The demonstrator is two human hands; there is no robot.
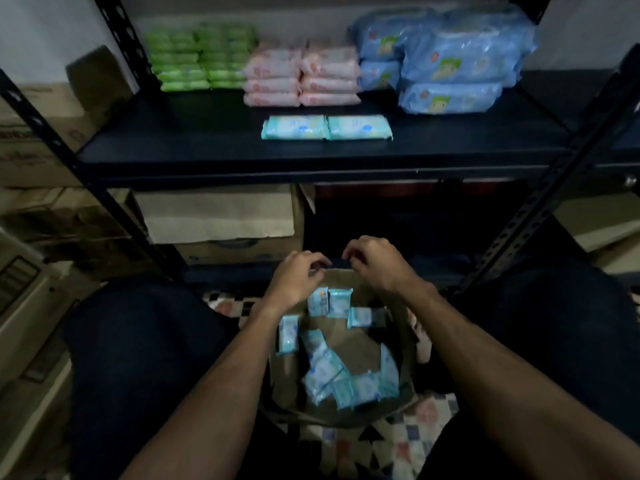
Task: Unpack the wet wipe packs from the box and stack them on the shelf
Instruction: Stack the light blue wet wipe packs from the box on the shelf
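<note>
Both the left hand and right hand hover half-curled and empty at the box's far rim, above loose teal packs, probably light, soft and slippery, best pinched across the flat faces.

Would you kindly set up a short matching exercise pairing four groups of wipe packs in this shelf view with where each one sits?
Things:
1. green packs
2. pink packs
3. large blue packs
4. small teal packs

Places:
A. shelf, back right
B. shelf, front middle, two side by side
C. shelf, back left
D. shelf, back middle, between two other stacks

Pairs: 1-C, 2-D, 3-A, 4-B
</note>
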